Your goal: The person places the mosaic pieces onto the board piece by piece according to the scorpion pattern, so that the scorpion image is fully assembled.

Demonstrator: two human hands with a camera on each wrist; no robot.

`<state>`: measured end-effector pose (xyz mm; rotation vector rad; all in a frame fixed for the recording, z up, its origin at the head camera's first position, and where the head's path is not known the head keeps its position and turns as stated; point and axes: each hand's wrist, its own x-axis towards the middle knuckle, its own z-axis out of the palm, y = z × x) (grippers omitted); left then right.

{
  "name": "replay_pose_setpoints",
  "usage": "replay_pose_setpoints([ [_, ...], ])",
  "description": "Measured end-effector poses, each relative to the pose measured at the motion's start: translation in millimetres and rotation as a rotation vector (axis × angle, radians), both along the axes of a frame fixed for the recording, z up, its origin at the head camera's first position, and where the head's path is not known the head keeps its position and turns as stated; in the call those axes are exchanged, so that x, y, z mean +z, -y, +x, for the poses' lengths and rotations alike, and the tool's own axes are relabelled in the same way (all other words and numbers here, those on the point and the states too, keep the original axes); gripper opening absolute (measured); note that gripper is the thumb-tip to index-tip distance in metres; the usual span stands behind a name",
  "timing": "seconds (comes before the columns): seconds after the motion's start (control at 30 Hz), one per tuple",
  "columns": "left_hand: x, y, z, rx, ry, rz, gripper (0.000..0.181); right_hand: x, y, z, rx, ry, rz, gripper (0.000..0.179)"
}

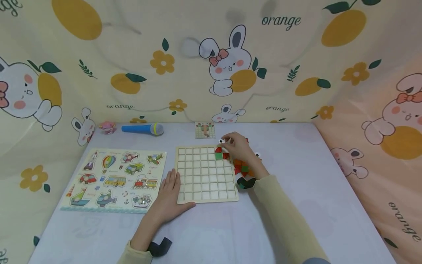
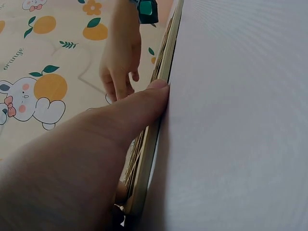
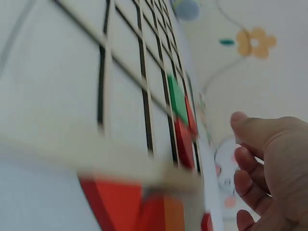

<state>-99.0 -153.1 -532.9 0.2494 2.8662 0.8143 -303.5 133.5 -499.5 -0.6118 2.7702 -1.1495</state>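
Your right hand (image 1: 238,147) pinches the eye tile (image 1: 221,141); if dipped low, it may push the red tile (image 1: 218,149). If your straight-fingered left hand (image 1: 169,198) lifts, the board (image 1: 206,186) may slip.

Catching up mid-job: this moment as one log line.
left hand: touching grid board | right hand: pinching eye piece | on board: green tile, red tiles

The word "orange" (image 1: 281,21) repeats in dark script across the patterned cloth (image 1: 194,82); the picture board (image 1: 130,176) bears tiny printed labels, too small to read surely
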Motion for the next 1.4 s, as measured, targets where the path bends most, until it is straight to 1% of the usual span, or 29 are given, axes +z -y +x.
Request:
replay_pose_setpoints([
  [0.13, 1.3, -0.1, -2.0, 0.005, -0.002, 0.002, 0.125, 1.2, 17.6, 3.8, 0.069, 0.012, 0.025, 0.031],
  [0.23, 0.4, -0.3, -2.3, 0.006, 0.000, 0.007, 0.125, -2.7, 26.8, 5.2, 0.109, 0.011, 0.072, 0.030],
  [0.37, -1.3, 0.0, -1.3, 0.003, -0.003, -0.002, 0.126, -8.9, 34.1, 5.7, 0.138, 0.004, 0.132, 0.029],
  [0.53, -2.4, -0.3, -0.8, 0.003, -0.009, -0.008, 0.126, -11.3, 37.0, 5.5, 0.131, 0.002, 0.150, 0.028],
  [0.77, -2.5, -0.2, -0.6, 0.006, -0.003, -0.004, 0.126, -12.2, 37.7, 3.9, 0.122, 0.009, 0.144, 0.028],
  [1.03, -0.4, 0.5, -0.2, 0.007, 0.008, -0.010, 0.126, -12.4, 40.4, 3.6, 0.123, 0.026, 0.154, 0.029],
  [1.4, -1.5, 0.0, -0.3, 0.001, 0.014, -0.010, 0.127, -10.6, 41.7, 6.8, 0.109, -0.003, 0.174, 0.026],
])
